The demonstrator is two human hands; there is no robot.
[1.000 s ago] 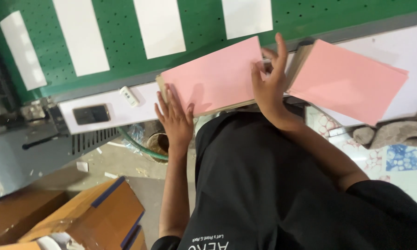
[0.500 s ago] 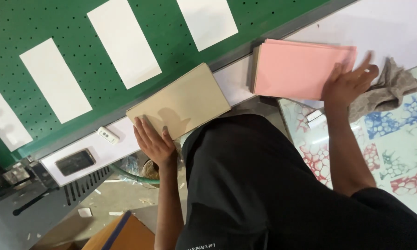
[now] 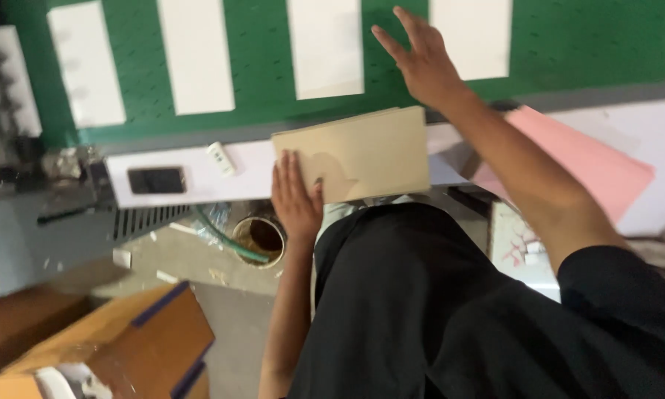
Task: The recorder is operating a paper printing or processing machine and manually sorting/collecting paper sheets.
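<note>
Under left grip (image 3: 295, 196), tan board stack (image 3: 362, 151)

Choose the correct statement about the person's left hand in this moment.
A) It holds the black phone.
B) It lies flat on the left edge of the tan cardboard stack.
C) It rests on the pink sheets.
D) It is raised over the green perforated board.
B: the left hand lies palm down, fingers spread, on the left edge of the tan rectangular cardboard stack; the phone and the pink sheets are untouched.
</note>
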